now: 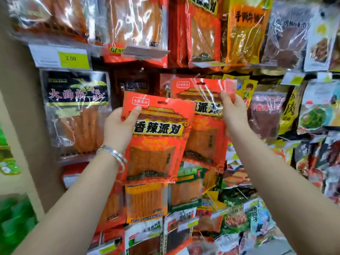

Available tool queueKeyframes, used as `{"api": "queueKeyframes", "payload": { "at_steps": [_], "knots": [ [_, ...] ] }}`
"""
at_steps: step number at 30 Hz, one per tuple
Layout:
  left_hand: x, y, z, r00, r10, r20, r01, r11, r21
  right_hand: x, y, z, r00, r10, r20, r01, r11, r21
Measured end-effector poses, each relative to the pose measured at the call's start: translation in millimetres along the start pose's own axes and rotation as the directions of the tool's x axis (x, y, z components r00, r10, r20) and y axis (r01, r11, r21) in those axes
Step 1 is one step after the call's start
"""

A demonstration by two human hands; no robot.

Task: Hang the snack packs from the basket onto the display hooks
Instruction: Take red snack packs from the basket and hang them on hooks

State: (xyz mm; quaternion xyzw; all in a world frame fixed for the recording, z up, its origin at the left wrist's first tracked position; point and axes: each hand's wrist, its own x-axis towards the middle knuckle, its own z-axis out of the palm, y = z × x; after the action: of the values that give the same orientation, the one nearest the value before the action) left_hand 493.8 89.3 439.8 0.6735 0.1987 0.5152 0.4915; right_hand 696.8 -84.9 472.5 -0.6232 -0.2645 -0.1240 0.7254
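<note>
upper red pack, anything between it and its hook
No hook is clearly visible. Nothing covers the hang hole of the upper red pack in the right hand; the lower red pack in the left hand only overlaps its lower left.

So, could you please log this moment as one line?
left hand: holds front red pack | right hand: pinches rear red pack near top | hooked: not evident

Arms raised, left grip (118,127) and right grip (233,112) both curled.
</note>
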Motion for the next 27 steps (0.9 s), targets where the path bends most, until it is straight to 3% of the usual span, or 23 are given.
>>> {"api": "queueKeyframes", "payload": {
  "at_steps": [11,14,17,19,21,23,27],
  "knots": [
    [15.8,12.0,38.0,0.994,-0.014,-0.113,0.013,1.000,-0.010,68.7,16.4,23.6,0.985,0.068,0.156,-0.105,0.965,0.240],
    [16.0,11.3,46.7,0.991,0.018,-0.136,-0.018,1.000,0.000,80.0,27.2,24.1,0.984,0.068,0.164,-0.103,0.971,0.216],
    [16.8,10.6,54.5,0.988,0.022,-0.151,-0.020,1.000,0.014,89.0,37.2,26.7,0.980,0.072,0.186,-0.095,0.988,0.121],
    [17.6,10.5,58.6,0.985,0.033,-0.168,-0.024,0.998,0.058,92.2,40.9,26.3,0.986,-0.066,0.153,0.071,0.997,-0.029],
    [17.9,11.2,62.8,0.984,0.042,-0.170,-0.028,0.996,0.084,93.9,41.6,24.7,0.963,-0.221,0.153,0.255,0.932,-0.258],
    [17.7,13.2,67.4,0.985,0.037,-0.171,-0.023,0.996,0.081,95.7,40.3,25.2,0.951,-0.260,0.170,0.309,0.840,-0.445],
    [17.3,16.1,75.9,0.986,0.035,-0.162,-0.024,0.997,0.072,95.5,42.3,32.0,0.921,-0.256,0.292,0.380,0.754,-0.536]
  ]
}}
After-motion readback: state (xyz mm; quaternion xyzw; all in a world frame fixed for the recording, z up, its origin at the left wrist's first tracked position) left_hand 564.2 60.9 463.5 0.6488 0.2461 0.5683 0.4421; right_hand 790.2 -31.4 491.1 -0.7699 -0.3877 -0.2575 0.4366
